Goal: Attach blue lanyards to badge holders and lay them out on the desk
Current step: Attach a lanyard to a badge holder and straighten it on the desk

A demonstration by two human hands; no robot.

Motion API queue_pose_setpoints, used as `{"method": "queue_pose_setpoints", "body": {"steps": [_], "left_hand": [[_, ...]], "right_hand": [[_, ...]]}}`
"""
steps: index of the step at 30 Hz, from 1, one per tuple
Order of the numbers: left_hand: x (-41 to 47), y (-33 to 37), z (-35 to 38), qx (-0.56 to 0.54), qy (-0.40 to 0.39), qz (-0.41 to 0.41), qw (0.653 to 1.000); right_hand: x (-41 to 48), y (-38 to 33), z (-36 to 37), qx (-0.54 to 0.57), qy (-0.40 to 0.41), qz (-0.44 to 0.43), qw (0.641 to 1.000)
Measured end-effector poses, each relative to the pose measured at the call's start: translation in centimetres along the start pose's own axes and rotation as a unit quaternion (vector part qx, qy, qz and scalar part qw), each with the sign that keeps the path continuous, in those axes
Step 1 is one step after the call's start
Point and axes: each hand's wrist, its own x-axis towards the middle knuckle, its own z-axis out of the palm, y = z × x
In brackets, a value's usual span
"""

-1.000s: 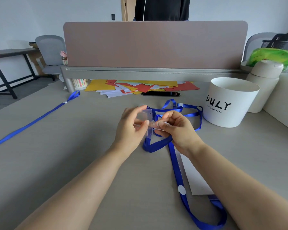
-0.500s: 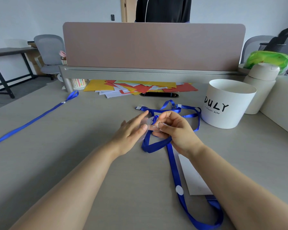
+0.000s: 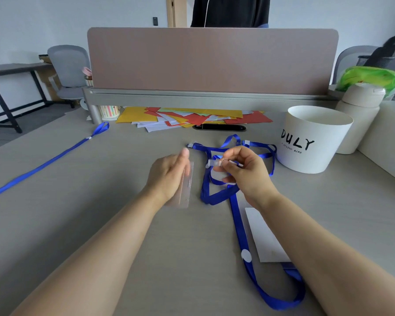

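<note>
I'm reading just one piece of lettering from here: the white tub (image 3: 310,161) on the right side of the desk is showing "DULY" in large black hand-drawn capitals on its wall. Just beneath, I'm making out a much smaller black line as "A STYLISH BIRD".

This reads to me as an office. The long pale surface (image 3: 78,201) under my view is a shared desk, split along its far edge by a mauve fabric partition screen (image 3: 212,60) on a metal rail. A black cable slot (image 3: 219,127) is let into the top near that edge, with loose coloured paper (image 3: 192,117) piled just behind it. Beyond the far left corner stand a grey office chair (image 3: 69,69) and a dark-legged side table (image 3: 14,69). Another grey chair back (image 3: 351,58) shows past the far right corner.
</note>
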Motion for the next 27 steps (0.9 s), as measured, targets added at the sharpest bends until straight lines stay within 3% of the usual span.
{"method": "queue_pose_setpoints", "body": {"steps": [2,7,11,14,19,22,27], "left_hand": [[0.1,-0.2,0.0,0.043,-0.026,-0.023,0.998],[-0.4,0.5,1.2,0.157,-0.216,0.028,0.963],[-0.8,1.6,2.5,0.256,-0.276,0.053,0.925],[-0.5,1.5,2.6,0.300,-0.196,0.042,0.933],[1.0,0.7,0.7,0.366,-0.039,-0.043,0.929],[1.3,0.0,-0.3,0.299,0.017,-0.070,0.951],[1.2,-0.3,-1.7,0.176,0.084,-0.035,0.980]], "right_hand": [[0.2,-0.5,-0.2,0.063,0.008,-0.004,0.998],[0.8,-1.4,-0.2,0.255,0.019,0.027,0.966],[0.9,-1.9,-0.3,0.335,0.036,0.055,0.940],[0.9,-2.0,-0.7,0.325,0.050,0.054,0.943],[1.1,-1.3,-1.2,0.209,0.088,0.037,0.973],[1.2,-1.0,-1.2,0.167,0.089,0.047,0.981],[1.3,-0.4,-1.4,0.116,0.083,0.053,0.988]]}}
